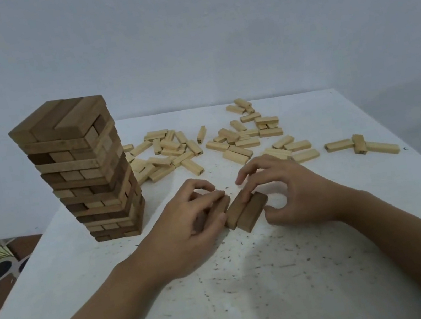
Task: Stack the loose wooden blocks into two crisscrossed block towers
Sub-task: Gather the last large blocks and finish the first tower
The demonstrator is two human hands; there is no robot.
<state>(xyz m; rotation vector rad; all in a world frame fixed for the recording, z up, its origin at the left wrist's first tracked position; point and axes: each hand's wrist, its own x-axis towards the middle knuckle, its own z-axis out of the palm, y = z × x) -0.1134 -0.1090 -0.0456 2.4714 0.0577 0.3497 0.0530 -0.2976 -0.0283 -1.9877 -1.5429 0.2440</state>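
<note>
Laying what looks like the base of a second tower, both hands work near the middle of the table. The left hand curls round a third block, bringing it against two dark blocks that lie side by side. The right hand pinches those between fingertips and thumb, probably to keep them flush. The finished tower stands to the left, and loose pale blocks lie scattered behind.

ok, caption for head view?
Left hand and right hand set brown blocks beside a tall tower; pale blocks scattered behind.
</note>
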